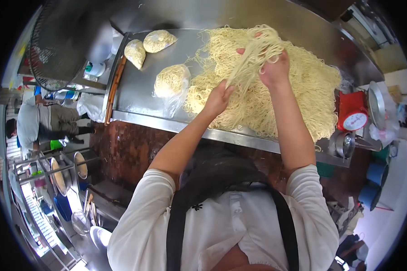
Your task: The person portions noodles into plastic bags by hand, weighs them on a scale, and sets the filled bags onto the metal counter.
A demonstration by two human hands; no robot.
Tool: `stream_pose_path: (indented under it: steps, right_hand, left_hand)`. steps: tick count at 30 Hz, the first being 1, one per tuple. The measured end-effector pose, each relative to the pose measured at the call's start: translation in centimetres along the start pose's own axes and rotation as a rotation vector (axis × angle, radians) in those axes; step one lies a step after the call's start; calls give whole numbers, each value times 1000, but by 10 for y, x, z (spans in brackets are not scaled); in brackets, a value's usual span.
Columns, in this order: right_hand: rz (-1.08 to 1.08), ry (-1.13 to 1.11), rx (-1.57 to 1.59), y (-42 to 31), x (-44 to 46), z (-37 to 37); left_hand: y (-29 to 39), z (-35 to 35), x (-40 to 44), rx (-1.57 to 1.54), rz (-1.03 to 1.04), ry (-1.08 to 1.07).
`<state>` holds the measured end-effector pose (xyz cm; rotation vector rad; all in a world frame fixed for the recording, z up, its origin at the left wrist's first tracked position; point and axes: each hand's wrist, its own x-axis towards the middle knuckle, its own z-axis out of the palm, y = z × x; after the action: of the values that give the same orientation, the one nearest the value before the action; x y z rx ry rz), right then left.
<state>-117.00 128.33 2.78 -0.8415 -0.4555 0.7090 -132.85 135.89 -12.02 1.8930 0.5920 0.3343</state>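
Observation:
A wide heap of pale yellow noodles [303, 99] covers the right part of a steel table. Above it, my right hand [276, 70] holds up a thick bunch of noodles [257, 54], its strands draped over the fingers. My left hand [218, 97] is closed around the lower, trailing end of the same bunch. An open-looking clear plastic bag with noodles [170, 81] lies just left of the heap. Two more bags of noodles, one rounded [159, 40] and one pointed [135, 53], rest at the table's far left.
A red weighing scale [352, 112] stands right of the heap, near metal bowls [345, 144]. The steel table's front edge [149, 120] runs before me. A wooden pole [115, 90] lies along its left end. Another person [40, 118] stands at far left, near a rack of pans [59, 176].

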Motion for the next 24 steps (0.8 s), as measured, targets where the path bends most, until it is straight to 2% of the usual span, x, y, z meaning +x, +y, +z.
stream_pose_path:
  steps: [2, 3, 6, 9, 11, 12, 13, 15, 16, 17, 18, 20, 22, 24]
  right_hand:
    - [-50, 20, 93, -17, 10, 4]
    - [-89, 65, -4, -19, 11, 12]
    - [-123, -78, 1, -5, 26, 10]
    - [-183, 273, -19, -20, 29, 60]
    - [-331, 253, 53, -73, 41, 91]
    - [-452, -118, -40, -97, 74, 47]
    - [-486, -300, -83, -126, 91, 29]
    - [-432, -277, -304, -163, 64, 65]
    - [-534, -274, -227, -151, 68, 94]
    - [-629, -267, -145, -136, 71, 121]
    - [-603, -234, -219, -146, 64, 138]
    - [-547, -176, -368, -166, 52, 171]
    - [-547, -162, -439, -172, 53, 186]
    - [-568, -161, -457, -171, 60, 190]
  left_hand:
    - [-22, -4, 3, 211, -33, -4]
    - [-33, -5, 3, 317, -53, -6]
    - [-50, -13, 15, 437, -83, -6]
    - [-125, -10, 24, 581, -58, -177]
    - [-138, -12, 16, 593, -82, -175]
    - [-139, -13, 14, 603, -96, -173]
    - [-135, -20, 16, 601, -72, -255]
    - [-110, -33, 7, 752, 74, -326]
    - [-95, -44, 3, 833, 145, -354]
    - [-74, -58, -5, 840, 127, -365]
    - [-53, -71, -10, 847, 107, -375]
    - [-17, -81, -1, 516, -19, -420]
    - [22, -58, 13, 5, 392, -136]
    - [66, -33, 35, -226, 599, -143]
